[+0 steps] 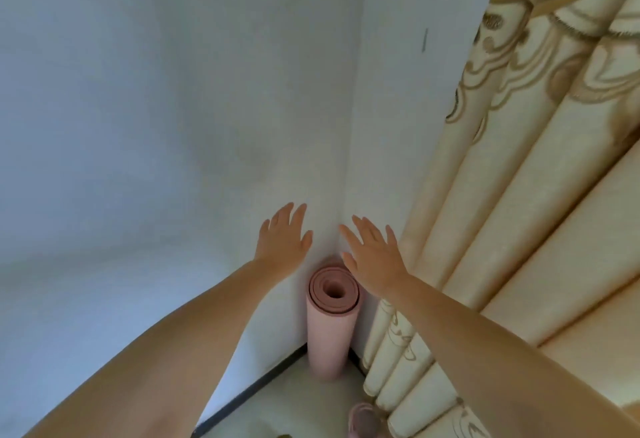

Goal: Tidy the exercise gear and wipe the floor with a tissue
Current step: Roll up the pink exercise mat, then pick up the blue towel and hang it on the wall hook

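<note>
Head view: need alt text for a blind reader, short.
A rolled pink foam yoga mat stands upright in a white wall corner, with the person's open left hand and open right hand spread just above its top, holding nothing. Cream patterned curtains hang to the right.

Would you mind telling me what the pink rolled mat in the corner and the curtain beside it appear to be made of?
The rolled mat looks like soft foam with a matte finish: its open end shows thick spiral layers, with a darker pink inner face. The curtain appears to be woven fabric with a slight sheen, cream with tan scroll patterns, hanging in deep rounded folds. The exact fibre can't be told.
</note>
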Tool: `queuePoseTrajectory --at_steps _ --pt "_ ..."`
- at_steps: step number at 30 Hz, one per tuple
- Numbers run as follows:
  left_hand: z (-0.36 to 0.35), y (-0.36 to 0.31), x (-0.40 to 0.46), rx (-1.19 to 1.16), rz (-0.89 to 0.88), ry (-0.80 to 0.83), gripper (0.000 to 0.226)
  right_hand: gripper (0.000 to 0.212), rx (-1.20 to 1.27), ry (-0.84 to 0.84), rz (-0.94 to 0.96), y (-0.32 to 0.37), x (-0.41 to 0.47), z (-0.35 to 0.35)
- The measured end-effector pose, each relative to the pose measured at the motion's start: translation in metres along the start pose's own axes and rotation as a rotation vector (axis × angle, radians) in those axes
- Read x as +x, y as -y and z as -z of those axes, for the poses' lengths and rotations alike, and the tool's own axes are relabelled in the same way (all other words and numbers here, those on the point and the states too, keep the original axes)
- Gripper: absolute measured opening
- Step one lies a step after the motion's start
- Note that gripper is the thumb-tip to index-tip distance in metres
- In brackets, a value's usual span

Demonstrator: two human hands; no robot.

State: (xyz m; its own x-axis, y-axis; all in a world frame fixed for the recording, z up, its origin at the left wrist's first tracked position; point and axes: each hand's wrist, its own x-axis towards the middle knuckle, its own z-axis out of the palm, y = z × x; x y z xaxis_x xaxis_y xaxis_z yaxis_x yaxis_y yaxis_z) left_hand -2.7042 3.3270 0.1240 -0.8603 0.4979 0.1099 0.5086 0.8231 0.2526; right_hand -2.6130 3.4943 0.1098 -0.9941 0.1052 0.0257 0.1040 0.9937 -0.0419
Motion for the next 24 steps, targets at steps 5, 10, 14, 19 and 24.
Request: queuePoseTrajectory --at_steps 5,10,14,19,24 --pt "0.014 -0.008 -0.109 0.016 0.222 0.014 0.057 0.062 0.040 -0.024 0.205 0.040 -0.057 0.005" --pt "0.037 0.001 -0.199 0.052 0.399 -0.034 0.056 0.058 -0.025 0.047 0.402 0.097 -0.101 0.017" --pt "0.059 0.026 -0.274 0.102 0.560 -0.097 0.056 0.060 -0.034 0.037 0.547 0.158 -0.135 0.026" --pt "0.084 0.053 -0.415 0.128 0.788 -0.161 0.056 0.056 0.007 0.037 0.764 0.252 -0.194 0.028" --pt "0.107 0.063 -0.615 0.192 1.074 -0.222 0.055 0.055 0.048 0.059 1.036 0.372 -0.309 0.022"
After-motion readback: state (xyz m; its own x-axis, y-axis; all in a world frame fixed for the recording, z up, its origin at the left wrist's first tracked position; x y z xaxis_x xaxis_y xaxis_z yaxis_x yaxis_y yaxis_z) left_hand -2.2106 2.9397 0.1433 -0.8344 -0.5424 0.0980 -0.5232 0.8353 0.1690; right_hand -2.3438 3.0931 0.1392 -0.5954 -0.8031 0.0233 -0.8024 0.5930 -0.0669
